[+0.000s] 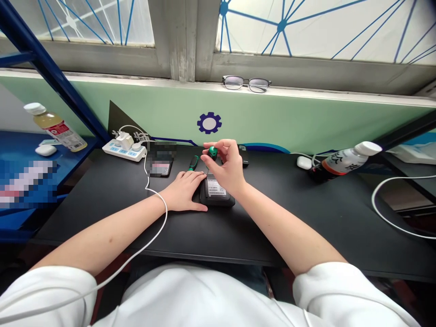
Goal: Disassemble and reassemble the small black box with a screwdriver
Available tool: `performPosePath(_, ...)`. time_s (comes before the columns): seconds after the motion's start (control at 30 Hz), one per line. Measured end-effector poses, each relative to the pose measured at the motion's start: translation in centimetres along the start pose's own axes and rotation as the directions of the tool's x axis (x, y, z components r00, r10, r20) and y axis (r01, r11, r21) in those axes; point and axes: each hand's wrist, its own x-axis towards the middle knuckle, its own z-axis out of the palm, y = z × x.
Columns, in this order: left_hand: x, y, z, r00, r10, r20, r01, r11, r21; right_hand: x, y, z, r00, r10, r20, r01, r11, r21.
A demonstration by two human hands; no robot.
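Note:
A black boxy device (215, 187) with a white printed label facing up lies on the desk in front of me. My right hand (227, 165) is over its far part, with thumb and fingers closed around the green and black handle of a screwdriver (212, 152). The handle stands roughly upright; its tip is hidden. My left hand (185, 191) lies palm down along the device's left side, fingers stretched out and thumb apart, its fingertips touching the edge. Just beyond the left fingers rests a second green and black screwdriver (194, 162).
On the black desk (289, 222) are a phone (161, 165), a white power strip (124, 149), a dark bottle (344, 161) and a white earbud case (304, 162). A white cable (165, 218) crosses my left forearm. Glasses (246, 84) sit on the ledge.

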Motion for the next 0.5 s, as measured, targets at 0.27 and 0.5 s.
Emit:
performPosePath(0.27,-0.21,-0.28,-0.25,1.0,-0.002,-0.002,0.002,1.0,-0.03,0.36,0.21,-0.44,0.992,-0.12,0.047,0.128,0.967,-0.222)
performPosePath(0.5,-0.4,-0.65,-0.25,1.0,0.024,-0.011,-0.025,0.996,-0.086,0.62,0.49,-0.51,0.994,-0.109,0.016,0.109,0.966,-0.235)
